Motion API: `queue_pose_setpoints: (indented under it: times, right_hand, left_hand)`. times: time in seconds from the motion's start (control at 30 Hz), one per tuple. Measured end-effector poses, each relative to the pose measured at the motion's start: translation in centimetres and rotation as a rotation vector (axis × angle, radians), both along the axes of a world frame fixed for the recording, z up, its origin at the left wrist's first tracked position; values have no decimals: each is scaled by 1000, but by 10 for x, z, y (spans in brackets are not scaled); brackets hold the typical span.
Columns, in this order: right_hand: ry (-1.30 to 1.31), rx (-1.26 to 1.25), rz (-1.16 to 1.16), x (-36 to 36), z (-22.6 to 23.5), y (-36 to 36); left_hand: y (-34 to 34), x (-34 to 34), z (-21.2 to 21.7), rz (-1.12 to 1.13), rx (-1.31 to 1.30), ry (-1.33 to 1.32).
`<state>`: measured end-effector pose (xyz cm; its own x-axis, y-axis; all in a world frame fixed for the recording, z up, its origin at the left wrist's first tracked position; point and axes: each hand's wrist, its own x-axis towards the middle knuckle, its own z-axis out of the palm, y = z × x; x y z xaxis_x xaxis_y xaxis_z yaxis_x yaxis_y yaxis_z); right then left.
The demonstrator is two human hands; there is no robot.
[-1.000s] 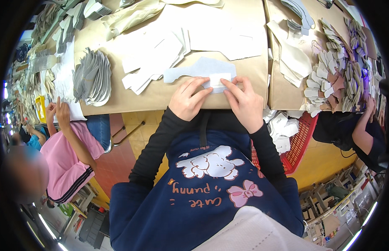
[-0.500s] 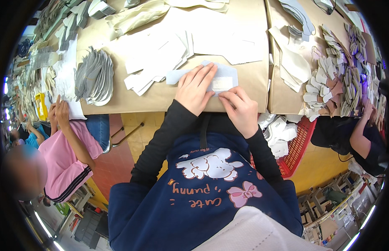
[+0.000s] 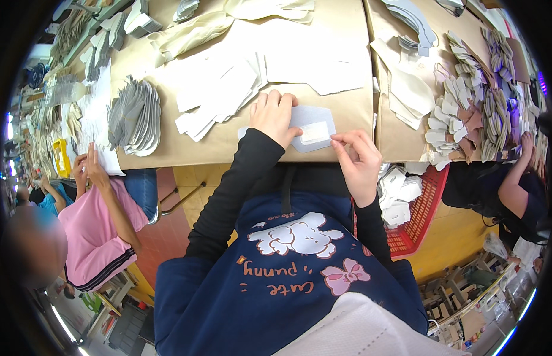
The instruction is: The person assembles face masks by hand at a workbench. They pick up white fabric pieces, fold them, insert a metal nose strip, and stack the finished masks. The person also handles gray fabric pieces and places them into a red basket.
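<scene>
A light grey flat cut piece [image 3: 319, 115] lies near the table's front edge, with a small white rectangular patch [image 3: 314, 133] on it. My left hand [image 3: 273, 118] rests over the left part of the piece, fingers bent and thumb apart, its thumb tip beside the patch. This hand hides the middle of the piece. At the patch's right corner, the thumb and forefinger of my right hand [image 3: 359, 159] come together in a pinch. Whether they grip only the patch or the piece's edge too is hard to see.
White cut sheets [image 3: 222, 89] lie beyond my hands on the brown-covered table [image 3: 187, 151]. A grey stack [image 3: 135, 115] stands left, piles of small pieces [image 3: 460, 118] right. Below the edge is a red basket [image 3: 415, 231] of white pieces. People sit on both sides.
My right hand has moved right, away from the left hand. The left hand's fingers have bent and drawn back, uncovering more of the piece. The patch sits slightly nearer the table's edge.
</scene>
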<state>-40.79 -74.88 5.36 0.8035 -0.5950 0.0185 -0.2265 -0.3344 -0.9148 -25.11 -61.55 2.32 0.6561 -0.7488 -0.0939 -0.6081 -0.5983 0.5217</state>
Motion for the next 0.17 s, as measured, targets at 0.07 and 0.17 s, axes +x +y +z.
queue_pose_setpoints:
  times: [0.07, 0.17]
  right_hand:
    - [3, 9, -2, -2, 0, 0]
    - [-2, 23, -9, -4, 0, 0]
  left_hand:
    - [0, 0, 0, -29, -26, -11]
    - [1, 4, -1, -81, -74, 35]
